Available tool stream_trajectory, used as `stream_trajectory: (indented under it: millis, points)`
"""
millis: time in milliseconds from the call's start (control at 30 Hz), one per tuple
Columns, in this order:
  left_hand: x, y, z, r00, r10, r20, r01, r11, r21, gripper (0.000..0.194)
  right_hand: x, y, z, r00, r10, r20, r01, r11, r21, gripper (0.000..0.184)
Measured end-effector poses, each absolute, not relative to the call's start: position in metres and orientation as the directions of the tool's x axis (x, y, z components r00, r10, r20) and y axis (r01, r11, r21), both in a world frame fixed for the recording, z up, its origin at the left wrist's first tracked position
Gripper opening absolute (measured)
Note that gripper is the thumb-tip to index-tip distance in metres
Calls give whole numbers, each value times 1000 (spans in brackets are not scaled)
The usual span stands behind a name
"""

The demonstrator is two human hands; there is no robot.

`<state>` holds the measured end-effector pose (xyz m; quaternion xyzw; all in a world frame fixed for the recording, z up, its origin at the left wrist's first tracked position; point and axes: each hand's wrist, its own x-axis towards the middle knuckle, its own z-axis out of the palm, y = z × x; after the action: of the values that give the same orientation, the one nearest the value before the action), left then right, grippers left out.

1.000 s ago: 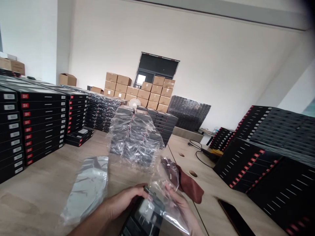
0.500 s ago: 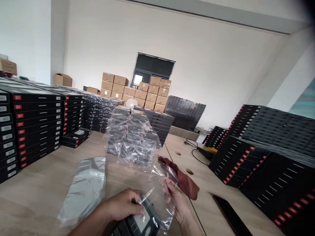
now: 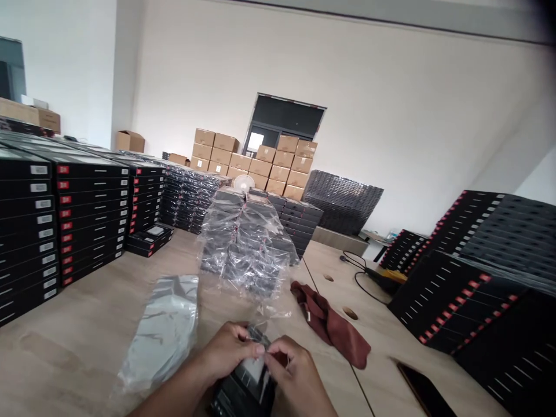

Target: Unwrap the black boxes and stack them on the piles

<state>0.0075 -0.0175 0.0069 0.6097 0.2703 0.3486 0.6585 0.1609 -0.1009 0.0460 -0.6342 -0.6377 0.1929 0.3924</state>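
A black box (image 3: pixel 243 392) with a pale label on top lies at the bottom centre of the view, with clear film on it. My left hand (image 3: pixel 230 352) grips its far left side, thumb on the top face. Close beside that thumb, my right hand (image 3: pixel 290 366) pinches the clear plastic bag (image 3: pixel 264 377) over the box's right side; the film between the fingertips is hard to make out. Left of my hands lies a stack of flat clear bags (image 3: pixel 163 330). Beyond them stand bagged black boxes (image 3: pixel 245 249) in piled rows.
Tall stacks of black boxes (image 3: pixel 93 220) stand on the left, more slanted stacks (image 3: pixel 460 307) on the right. A brown-red cloth (image 3: pixel 332 327) and a phone (image 3: pixel 423 388) lie right of my hands. A cable (image 3: pixel 365 278) and cartons (image 3: pixel 260 165) are farther back.
My right hand has moved left with the bag, from beside the box to over its right side, close to my left thumb. The whole view has shifted slightly left.
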Motion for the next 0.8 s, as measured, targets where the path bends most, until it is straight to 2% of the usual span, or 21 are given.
stream_trajectory:
  millis: [167, 367, 500, 667, 733, 800]
  points:
    - [4, -12, 6, 582, 813, 21, -47, 7, 999, 39, 171, -101, 56, 198, 965, 174, 562, 34, -826, 26]
    - [3, -12, 8, 607, 792, 58, -118, 18, 993, 40, 160, -100, 51, 152, 962, 227, 568, 103, -817, 32]
    - [2, -14, 9, 606, 793, 64, -111, 5, 994, 32, 159, -101, 51, 184, 950, 251, 554, 111, -825, 34]
    - [0, -16, 12, 569, 822, -4, 24, -13, 1000, 24, 170, -100, 50, 443, 811, 381, 522, 112, -845, 33]
    - [0, -16, 13, 579, 815, -5, 33, -18, 999, 22, 170, -97, 43, 438, 780, 448, 571, 143, -808, 28]
    - [-1, -16, 15, 590, 807, 25, 28, -52, 998, 20, 168, -94, 35, 361, 790, 496, 638, 178, -749, 31]
